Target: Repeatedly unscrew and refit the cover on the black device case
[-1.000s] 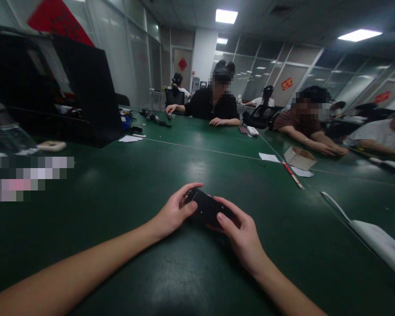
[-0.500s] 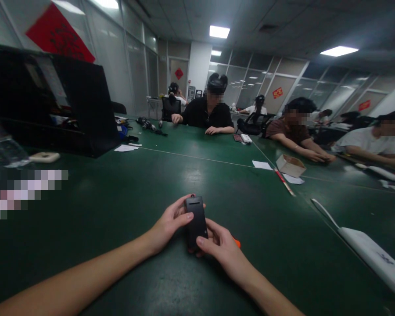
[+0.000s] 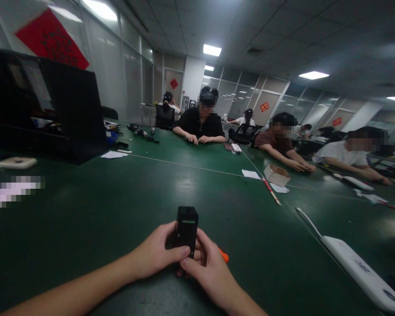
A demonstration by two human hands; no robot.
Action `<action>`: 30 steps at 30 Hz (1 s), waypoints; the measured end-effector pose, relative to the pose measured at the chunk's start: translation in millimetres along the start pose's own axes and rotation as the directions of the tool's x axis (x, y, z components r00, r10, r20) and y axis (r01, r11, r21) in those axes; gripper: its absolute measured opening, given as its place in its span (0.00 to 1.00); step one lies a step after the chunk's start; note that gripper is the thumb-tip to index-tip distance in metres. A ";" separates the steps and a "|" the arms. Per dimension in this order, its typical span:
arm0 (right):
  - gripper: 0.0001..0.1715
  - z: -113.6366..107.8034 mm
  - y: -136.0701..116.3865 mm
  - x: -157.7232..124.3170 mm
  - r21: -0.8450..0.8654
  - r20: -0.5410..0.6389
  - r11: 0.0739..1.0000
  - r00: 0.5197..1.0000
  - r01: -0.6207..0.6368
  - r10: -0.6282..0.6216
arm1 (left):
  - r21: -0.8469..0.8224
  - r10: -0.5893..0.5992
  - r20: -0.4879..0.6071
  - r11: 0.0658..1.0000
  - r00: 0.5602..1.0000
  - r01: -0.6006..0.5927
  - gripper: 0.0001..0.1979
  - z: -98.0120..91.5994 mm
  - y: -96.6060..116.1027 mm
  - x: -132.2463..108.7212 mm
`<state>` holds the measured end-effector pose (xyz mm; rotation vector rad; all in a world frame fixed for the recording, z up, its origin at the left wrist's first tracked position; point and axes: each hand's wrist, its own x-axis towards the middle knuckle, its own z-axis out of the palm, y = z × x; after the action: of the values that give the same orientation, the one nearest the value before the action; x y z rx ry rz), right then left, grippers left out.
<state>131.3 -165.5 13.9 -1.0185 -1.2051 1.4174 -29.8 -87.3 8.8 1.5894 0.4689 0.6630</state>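
Observation:
A small black rectangular box [image 3: 187, 228] stands tilted up between my two hands, low in the middle of the view. It has a narrow greenish slot near its upper end and small round marks on its faces. My left hand [image 3: 166, 250] grips its left side, thumb across the near face. From the right, my right hand [image 3: 210, 263] holds the lower end, its thumb close to the left thumb. Something orange [image 3: 223, 255] shows behind my right hand; most of it is hidden, so its kind cannot be made out.
The green table [image 3: 125, 188] spreads all round. A white power-bank-like device [image 3: 355, 267] with a strap lies at right, near a small open carton [image 3: 277, 175] and papers [image 3: 251, 174]. A large black case [image 3: 69, 114] stands at left. Several people sit beyond.
The box has turned so its top end and another face show, and both hands have shifted lower on it. The view has swung slightly right. The person opposite has brought both hands together.

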 end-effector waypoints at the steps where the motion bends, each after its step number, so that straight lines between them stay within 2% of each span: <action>1: 0.34 -0.1 0.6 0.2 0.007 0.002 1.000 1.000 0.007 -0.007 | -0.008 0.015 0.000 1.000 1.000 -0.015 0.23 0.6 0.9 -0.4; 3: 0.33 -1.0 2.9 1.7 0.031 0.004 0.999 1.000 0.024 -0.024 | -0.067 0.019 0.033 0.998 0.999 -0.017 0.25 3.2 1.6 -1.0; 8: 0.37 -3.5 12.1 5.4 0.074 0.015 0.996 0.999 0.043 -0.044 | -0.225 -0.046 0.193 0.970 0.980 0.090 0.28 12.5 -1.8 -0.5; 15: 0.34 -2.5 5.4 2.6 0.022 0.058 1.000 0.998 0.020 -0.022 | -0.266 -0.001 0.200 0.962 0.980 0.055 0.26 13.4 6.0 -1.6; 19: 0.33 -3.0 1.0 -0.3 -0.028 0.066 1.000 0.998 -0.009 0.011 | -0.137 0.002 0.116 0.990 0.993 0.014 0.23 8.7 10.3 -2.1; 21: 0.33 -3.6 0.7 -1.6 -0.064 0.074 0.998 0.997 -0.021 0.026 | -0.101 0.004 0.108 0.995 0.994 0.007 0.24 5.8 10.5 -2.1; 24: 0.32 -3.2 0.8 -1.6 -0.109 0.061 0.994 0.998 -0.021 0.028 | -0.124 -0.023 0.156 0.991 0.987 0.043 0.28 2.3 8.6 -1.4; 27: 0.32 -1.0 -0.1 0.6 -0.124 0.017 0.992 1.000 -0.005 0.007 | -0.132 -0.017 0.129 0.991 0.992 0.035 0.29 0.4 5.8 0.2; 30: 0.34 1.4 -1.5 2.2 -0.145 0.021 0.989 1.000 0.022 -0.019 | -0.196 0.007 0.119 0.980 0.993 0.017 0.31 -1.4 3.5 2.1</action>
<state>129.8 -163.6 15.5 -1.0901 -1.3451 1.3422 -29.4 -85.3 12.6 1.4307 0.3088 0.5878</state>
